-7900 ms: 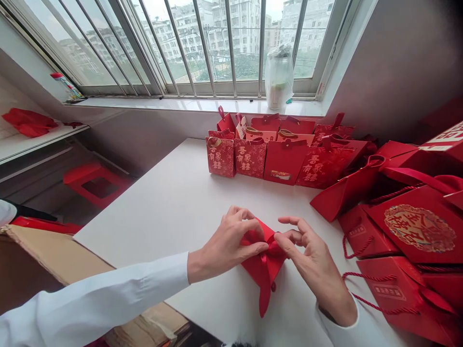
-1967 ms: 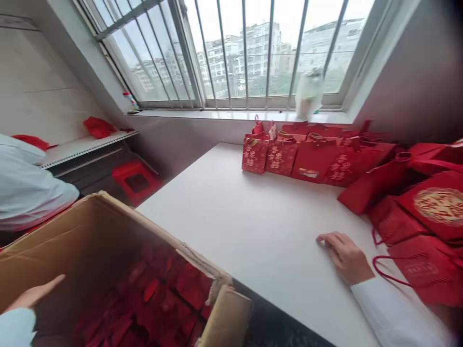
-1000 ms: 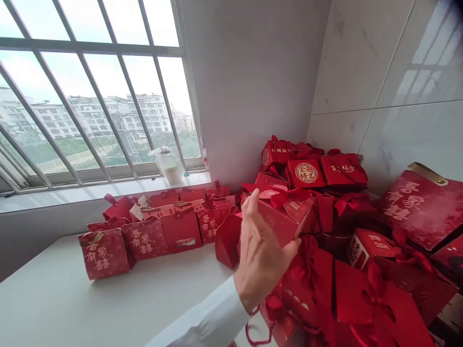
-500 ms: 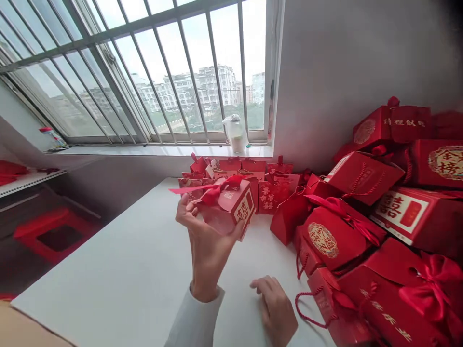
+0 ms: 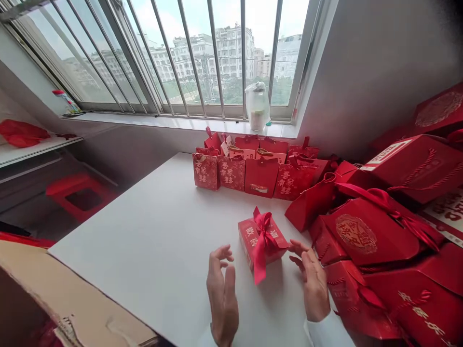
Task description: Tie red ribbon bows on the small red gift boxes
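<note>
A small red gift box (image 5: 247, 241) with a satin ribbon bow (image 5: 265, 231) on top rests on the white table (image 5: 152, 241). Pale lettering shows on its lid, and one ribbon tail hangs down the near side. To the left of the box is my left hand (image 5: 222, 296), fingers apart, holding nothing and not touching it. My right hand (image 5: 313, 282) is at the box's right side with fingers spread; its fingertips are close to the corner, and I cannot tell whether they touch.
Several red paper gift bags (image 5: 231, 172) stand in rows at the table's far edge. A heap of larger red boxes (image 5: 379, 231) fills the right side. A plastic-wrapped cup (image 5: 257, 106) stands on the windowsill. Cardboard (image 5: 83, 308) borders the near left edge; a red stool (image 5: 77, 193) stands beyond.
The gift box, held up in my left hand before, now sits on the table, let go. My right hand has moved up beside it. The view has shifted downward and tilted.
</note>
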Demonstrator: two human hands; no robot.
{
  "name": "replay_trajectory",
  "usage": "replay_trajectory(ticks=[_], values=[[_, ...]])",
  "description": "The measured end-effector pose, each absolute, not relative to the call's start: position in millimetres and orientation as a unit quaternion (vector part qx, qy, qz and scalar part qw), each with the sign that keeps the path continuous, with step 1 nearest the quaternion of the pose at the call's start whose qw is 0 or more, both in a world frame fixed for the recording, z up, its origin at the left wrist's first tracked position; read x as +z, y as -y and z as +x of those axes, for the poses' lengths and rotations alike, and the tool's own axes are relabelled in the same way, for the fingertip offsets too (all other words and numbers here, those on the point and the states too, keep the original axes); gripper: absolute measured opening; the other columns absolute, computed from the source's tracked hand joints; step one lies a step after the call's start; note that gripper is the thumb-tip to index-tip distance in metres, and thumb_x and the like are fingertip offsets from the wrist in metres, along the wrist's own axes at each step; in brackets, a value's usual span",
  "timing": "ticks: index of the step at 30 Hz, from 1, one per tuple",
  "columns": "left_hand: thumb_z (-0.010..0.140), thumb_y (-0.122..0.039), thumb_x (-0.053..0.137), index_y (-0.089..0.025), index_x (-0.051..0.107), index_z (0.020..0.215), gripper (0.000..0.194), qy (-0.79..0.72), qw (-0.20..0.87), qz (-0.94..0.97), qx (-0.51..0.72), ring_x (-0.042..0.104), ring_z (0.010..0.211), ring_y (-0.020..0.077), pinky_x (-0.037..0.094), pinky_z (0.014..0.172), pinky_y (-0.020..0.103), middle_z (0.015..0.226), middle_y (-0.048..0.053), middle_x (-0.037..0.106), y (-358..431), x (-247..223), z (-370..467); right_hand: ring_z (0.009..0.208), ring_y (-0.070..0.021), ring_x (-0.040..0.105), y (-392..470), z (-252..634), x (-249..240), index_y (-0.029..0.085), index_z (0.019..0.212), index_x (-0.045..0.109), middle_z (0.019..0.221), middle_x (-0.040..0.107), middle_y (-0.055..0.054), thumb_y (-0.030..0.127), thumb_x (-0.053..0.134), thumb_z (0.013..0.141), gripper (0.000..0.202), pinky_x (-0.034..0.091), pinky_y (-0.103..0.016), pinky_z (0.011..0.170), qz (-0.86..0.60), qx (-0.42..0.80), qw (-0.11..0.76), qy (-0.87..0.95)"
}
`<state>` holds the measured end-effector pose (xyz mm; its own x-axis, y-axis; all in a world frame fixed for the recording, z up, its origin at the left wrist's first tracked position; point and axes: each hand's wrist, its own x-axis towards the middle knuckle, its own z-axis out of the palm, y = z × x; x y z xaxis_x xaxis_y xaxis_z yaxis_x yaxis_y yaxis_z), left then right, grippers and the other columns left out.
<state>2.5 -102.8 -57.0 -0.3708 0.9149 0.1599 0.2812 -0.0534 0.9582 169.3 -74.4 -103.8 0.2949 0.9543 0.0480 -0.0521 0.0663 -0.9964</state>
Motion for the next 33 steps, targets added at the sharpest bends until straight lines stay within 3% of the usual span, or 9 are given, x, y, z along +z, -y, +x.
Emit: replay_trajectory(ticks=[4,12,17,22,27,33], values=[[0.094,-0.045,0.031,-0.024,0.05,0.111,0.033,-0.639,0.33,0.466,0.515,0.047,0.112,0.0229,0.037,0.094,0.04,0.12,0.007,0.051,70.9,-36.5,-9.8,0.108,-0.0259,0.054,72.0,167.2,-89.0,0.018,0.115,0.055,0.118,0.057,-0.012,0.048,0.036,0.093,0.042,0.043,-0.043,0.089,-0.525,0.393,0.594,0.466],[0.09,-0.049,0.04,-0.022,0.057,0.106,0.035,-0.617,0.387,0.538,0.424,0.055,0.109,0.0227,0.041,0.091,0.036,0.112,0.007,0.062,15.2,-15.5,-15.3,0.098,-0.0244,0.051,76.8,156.0,-48.8,0.02,0.116,0.051,0.105,0.056,-0.008,0.04,0.052,0.089,0.033,0.041,-0.04,0.085,-0.516,0.09,0.527,0.67],[0.085,-0.054,0.049,-0.021,0.054,0.113,0.043,-0.579,0.513,0.525,0.354,0.059,0.103,0.0226,0.042,0.09,0.035,0.102,0.008,0.065,-12.6,-13.5,-15.4,0.084,-0.0214,0.051,72.1,141.9,-42.5,0.018,0.115,0.05,0.092,0.058,-0.006,0.036,0.054,0.089,0.032,0.042,-0.036,0.078,-0.549,0.053,0.489,0.676],[0.076,-0.038,0.066,-0.017,0.045,0.12,0.053,-0.53,0.563,0.487,0.406,0.061,0.077,0.0137,0.047,0.072,0.026,0.089,0.003,0.062,-26.4,-10.3,-2.8,0.076,-0.0185,0.052,64.8,139.4,-41.0,0.02,0.103,0.057,0.084,0.06,-0.003,0.017,0.048,0.09,0.016,0.04,-0.035,0.075,-0.555,0.016,0.476,0.682],[0.074,-0.028,0.067,-0.021,0.045,0.118,0.049,-0.524,0.49,0.498,0.486,0.055,0.066,0.0098,0.046,0.065,0.021,0.07,-0.005,0.054,-16.1,-1.5,-3.1,0.077,-0.0186,0.053,64.1,143.4,-36.7,0.021,0.091,0.06,0.081,0.063,-0.002,0.011,0.048,0.087,0.016,0.039,-0.036,0.077,-0.551,-0.012,0.471,0.689],[0.077,-0.025,0.061,-0.023,0.049,0.114,0.039,-0.639,0.321,0.548,0.433,0.055,0.064,0.0114,0.047,0.067,0.025,0.07,-0.005,0.054,11.8,-5.5,-14.3,0.08,-0.0198,0.051,66.5,148.4,-44.4,0.021,0.093,0.061,0.083,0.063,-0.004,0.005,0.052,0.085,0.021,0.039,-0.039,0.078,-0.532,-0.076,0.447,0.715]])
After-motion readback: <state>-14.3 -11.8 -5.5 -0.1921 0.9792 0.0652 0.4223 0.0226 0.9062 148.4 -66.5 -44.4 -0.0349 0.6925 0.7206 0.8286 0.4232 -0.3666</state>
